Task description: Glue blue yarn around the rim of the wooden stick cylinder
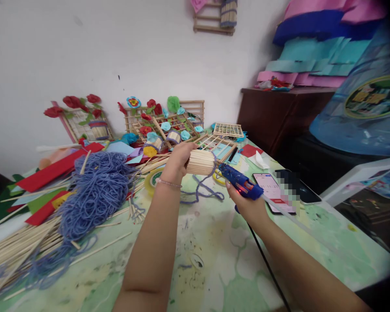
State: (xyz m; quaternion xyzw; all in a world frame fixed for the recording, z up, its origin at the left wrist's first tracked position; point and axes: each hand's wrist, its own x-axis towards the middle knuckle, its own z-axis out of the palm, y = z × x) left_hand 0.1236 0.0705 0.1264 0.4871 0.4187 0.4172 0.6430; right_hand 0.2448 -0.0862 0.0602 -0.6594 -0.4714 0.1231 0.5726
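Note:
My left hand (179, 158) is closed around a small round cup made of wooden sticks (199, 162), tilted on its side above the table. Purple yarn (213, 164) rings the cup's right-hand end, and a loose tail of it trails onto the tabletop. In my right hand (245, 206) is a blue hot glue gun (238, 180), with a small red light glowing on its body. Its nozzle points at the yarn-ringed end; whether they touch I cannot tell. A clear glue stick (279, 210) sticks out of the gun's back, and a black cord hangs below.
A heap of purple yarn (95, 188) and many wooden sticks (26, 249) cover the left side. Stick frames with paper flowers (156, 115) lean along the wall. Two phones lie at the right, one a lit phone (269, 193). A roll of tape (152, 182) lies behind my left wrist.

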